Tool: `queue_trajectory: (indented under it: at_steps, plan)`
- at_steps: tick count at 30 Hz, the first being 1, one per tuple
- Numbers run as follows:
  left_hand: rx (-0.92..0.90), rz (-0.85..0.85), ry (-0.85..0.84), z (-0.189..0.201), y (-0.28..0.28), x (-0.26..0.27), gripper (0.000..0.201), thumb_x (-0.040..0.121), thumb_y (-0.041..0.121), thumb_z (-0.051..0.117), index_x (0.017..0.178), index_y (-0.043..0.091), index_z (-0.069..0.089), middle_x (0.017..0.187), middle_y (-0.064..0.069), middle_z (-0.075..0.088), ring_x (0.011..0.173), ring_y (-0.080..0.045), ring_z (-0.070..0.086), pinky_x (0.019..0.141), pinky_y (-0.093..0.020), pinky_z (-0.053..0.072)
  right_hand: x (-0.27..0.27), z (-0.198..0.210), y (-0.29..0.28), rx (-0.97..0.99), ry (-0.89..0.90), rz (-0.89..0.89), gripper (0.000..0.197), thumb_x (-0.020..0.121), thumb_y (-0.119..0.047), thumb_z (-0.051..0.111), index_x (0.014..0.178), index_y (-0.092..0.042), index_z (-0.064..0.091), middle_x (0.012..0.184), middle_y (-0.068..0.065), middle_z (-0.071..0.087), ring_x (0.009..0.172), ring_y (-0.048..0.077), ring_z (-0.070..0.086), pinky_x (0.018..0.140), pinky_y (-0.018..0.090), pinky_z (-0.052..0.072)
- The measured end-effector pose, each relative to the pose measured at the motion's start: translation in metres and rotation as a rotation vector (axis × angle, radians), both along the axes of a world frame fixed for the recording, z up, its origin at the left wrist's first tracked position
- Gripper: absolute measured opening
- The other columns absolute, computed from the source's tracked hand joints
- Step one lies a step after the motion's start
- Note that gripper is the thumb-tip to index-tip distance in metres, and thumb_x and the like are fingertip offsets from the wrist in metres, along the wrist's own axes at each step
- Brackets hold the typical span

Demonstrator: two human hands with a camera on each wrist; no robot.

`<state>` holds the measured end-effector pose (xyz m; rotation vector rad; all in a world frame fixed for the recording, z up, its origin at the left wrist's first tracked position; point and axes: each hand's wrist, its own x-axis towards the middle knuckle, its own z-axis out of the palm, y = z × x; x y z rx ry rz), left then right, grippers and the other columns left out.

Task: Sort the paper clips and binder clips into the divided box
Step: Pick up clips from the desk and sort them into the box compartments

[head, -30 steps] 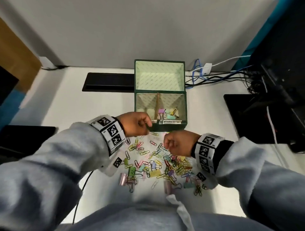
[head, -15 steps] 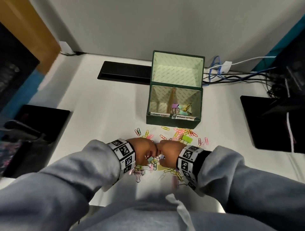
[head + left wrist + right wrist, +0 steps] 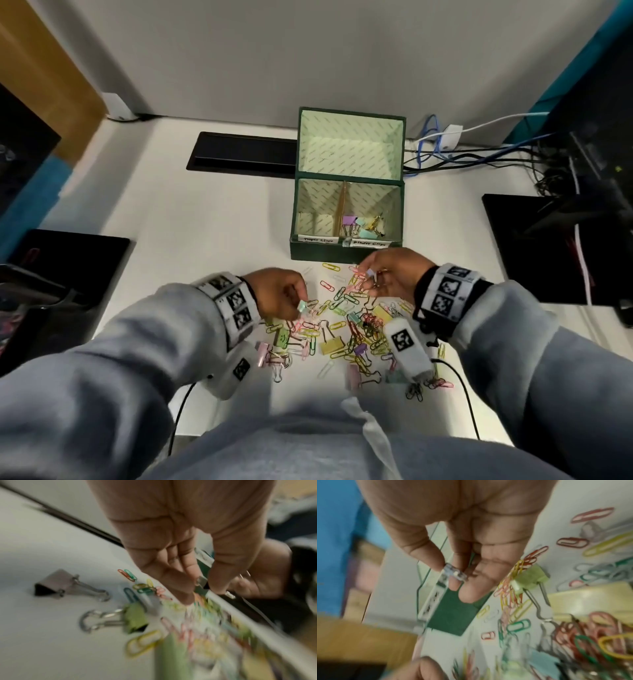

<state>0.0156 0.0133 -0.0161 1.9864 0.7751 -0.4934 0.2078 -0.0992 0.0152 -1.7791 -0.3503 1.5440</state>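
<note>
**Operator:** Report hand status.

**Inspector:** The left hand (image 3: 277,294) pinches a small mint binder clip (image 3: 302,306) between thumb and fingers, just above the left part of the pile of clips (image 3: 346,325). The right hand (image 3: 394,277) pinches a small pale binder clip (image 3: 370,273) at its fingertips, with wire clips bunched in the palm. It hovers just in front of the divided box (image 3: 346,251).

**Operator:** Box status?

**Inspector:** The divided box stands open on the white desk (image 3: 205,212), lid upright behind it. A partition splits it in two. The right compartment contains several binder clips (image 3: 359,226). What is in the left compartment cannot be determined.

**Operator:** Remaining stock?

**Inspector:** Coloured paper clips and binder clips lie mixed on the desk between the wrists, in front of the box. A yellow binder clip (image 3: 331,345) lies near the pile's centre.
</note>
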Motion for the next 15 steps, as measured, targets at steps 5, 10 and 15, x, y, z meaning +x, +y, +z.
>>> queue_trajectory:
  at_steps: [5,10,15]
  plan:
    - [-0.549,0.553,-0.187,0.016,0.025,-0.003,0.035,0.082,-0.021,0.045,0.071,0.012,0.048,0.052,-0.003,0.064,0.042,-0.010,0.063,0.039,-0.015,0.047,0.006,-0.002,-0.004,-0.066,-0.118,0.198,0.016,0.090,-0.005,0.045,0.077,-0.009,0.053,0.073,0.005,0.052,0.062,0.015,0.049,0.054,0.023,0.041]
    - [-0.606,0.651,-0.242,0.022,0.034,-0.013,0.035,0.084,-0.017,0.040,0.072,0.013,0.052,0.062,-0.004,0.057,0.048,-0.012,0.056,0.043,-0.017,0.047,-0.008,-0.020,-0.013,-0.037,-0.811,0.979,0.014,0.081,-0.018,0.061,0.094,-0.023,0.060,0.080,-0.016,0.050,0.088,0.011,0.051,0.070,0.020,0.040]
    - [-0.119,0.416,-0.074,0.015,0.037,-0.027,0.023,0.083,0.005,0.059,0.068,0.020,0.052,0.068,-0.001,0.052,0.060,-0.014,0.046,0.054,-0.020,0.041,-0.016,-0.029,-0.012,-0.074,-0.952,1.174,0.031,0.079,-0.033,0.062,0.109,-0.029,0.053,0.115,-0.003,0.058,0.104,0.020,0.054,0.090,0.033,0.048]
